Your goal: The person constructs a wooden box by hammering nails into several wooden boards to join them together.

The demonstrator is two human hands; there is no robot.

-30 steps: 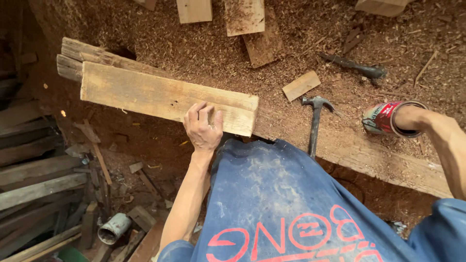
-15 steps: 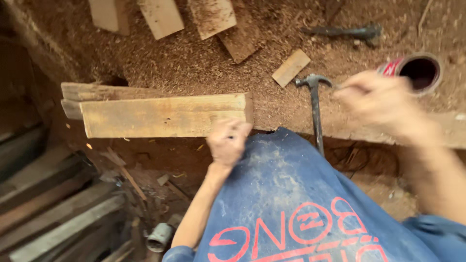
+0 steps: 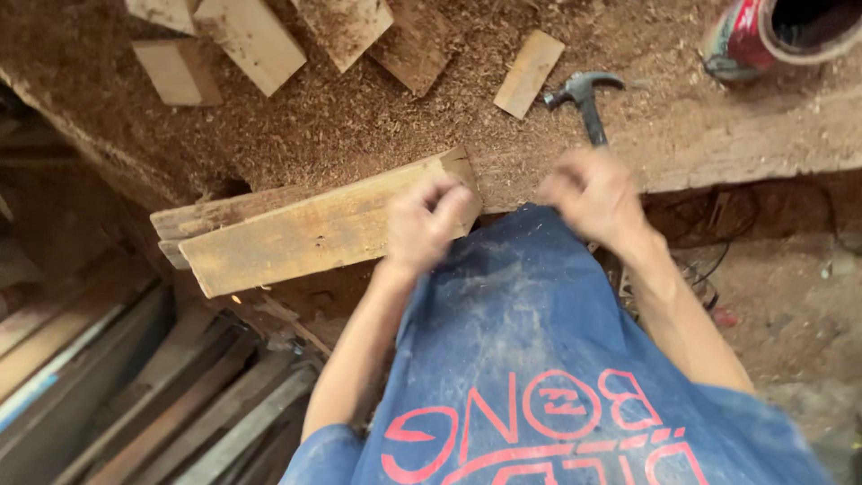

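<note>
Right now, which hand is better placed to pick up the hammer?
Right hand, probably: it sits over the hammer handle, just below the head. The left hand rests on the plank end.

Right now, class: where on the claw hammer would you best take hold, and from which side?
Grip the hammer by its dark handle, probably coming from the near side where the right hand already is. The head lies away on the sawdust-covered bench and the handle points back towards the person.

Soft, even daylight, blur on the move

Both hands, left hand [image 3: 422, 224] and right hand [image 3: 593, 193], smear with motion blur; shadow pools at eight o'clock, brighter toward twelve, perhaps slight bending at edges.
</note>
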